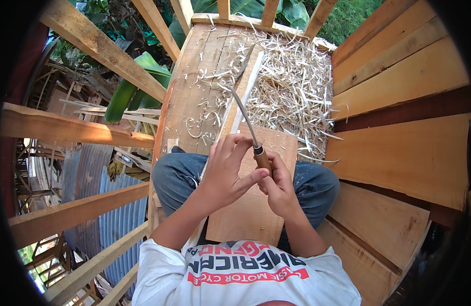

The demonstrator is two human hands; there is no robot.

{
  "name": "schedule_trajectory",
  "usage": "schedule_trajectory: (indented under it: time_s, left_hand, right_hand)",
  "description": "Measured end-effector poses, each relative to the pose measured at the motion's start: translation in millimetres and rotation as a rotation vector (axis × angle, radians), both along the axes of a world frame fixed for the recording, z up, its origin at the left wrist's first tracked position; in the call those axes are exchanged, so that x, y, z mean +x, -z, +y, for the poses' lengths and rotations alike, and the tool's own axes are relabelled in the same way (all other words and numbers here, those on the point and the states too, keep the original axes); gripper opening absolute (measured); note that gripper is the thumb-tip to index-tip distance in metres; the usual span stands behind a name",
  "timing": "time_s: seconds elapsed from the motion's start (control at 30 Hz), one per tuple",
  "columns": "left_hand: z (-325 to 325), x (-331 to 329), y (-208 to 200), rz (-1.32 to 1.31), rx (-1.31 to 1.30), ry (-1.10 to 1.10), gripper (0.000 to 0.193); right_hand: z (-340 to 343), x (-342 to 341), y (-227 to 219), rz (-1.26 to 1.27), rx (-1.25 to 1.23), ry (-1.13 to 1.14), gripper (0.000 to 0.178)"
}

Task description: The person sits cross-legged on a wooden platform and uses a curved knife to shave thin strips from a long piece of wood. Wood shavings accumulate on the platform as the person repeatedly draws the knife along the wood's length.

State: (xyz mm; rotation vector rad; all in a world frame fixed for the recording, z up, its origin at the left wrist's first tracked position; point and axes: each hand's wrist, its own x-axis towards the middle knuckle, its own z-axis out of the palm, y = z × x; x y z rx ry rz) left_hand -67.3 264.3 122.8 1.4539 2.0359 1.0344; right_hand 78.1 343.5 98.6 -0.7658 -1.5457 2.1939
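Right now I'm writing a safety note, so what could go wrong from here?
The left hand is very close to the base of the curved blade, so a slip might cut it. If the right hand lost its grip on the wooden handle, the tool could drop toward the denim-covered legs. Loose shavings on the floor might make footing slippery.

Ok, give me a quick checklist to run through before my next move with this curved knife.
1. Knife handle gripped: ok, in the right hand.
2. Blade pointing away from you: ok.
3. Left hand well clear of the blade: not ok, its fingertips are close to the blade's base.
4. Blade sharp: cannot tell.
5. Board between the knees: ok.
6. Floor swept: not ok, shavings lie heaped ahead.
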Motion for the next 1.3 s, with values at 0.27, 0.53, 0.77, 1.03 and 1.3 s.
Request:
schedule_trajectory:
  time_s: [0.27,0.53,0.77,1.03,1.3]
  left_hand:
    - [-139,28,13,0.17,-0.424,-0.45,0.062]
    - [-192,77,23,0.002,-0.577,-0.565,0.059]
    - [-214,89,60,0.114,-0.344,-0.551,0.035]
    - [-228,73,66,-0.1,-0.42,-0.503,0.025]
    - [-262,71,92,-0.391,-0.335,-0.51,0.029]
  right_hand:
    - [-13,54,34,-0.078,-0.169,-0.002,0.046]
    - [-12,51,46,-0.068,0.129,0.016,0.021]
    - [0,32,37,-0.425,0.552,-0.039,0.029]
    - [8,15,26,-0.61,0.986,-0.198,0.045]
    - [3,5,28,-0.613,1.07,-0.22,0.05]
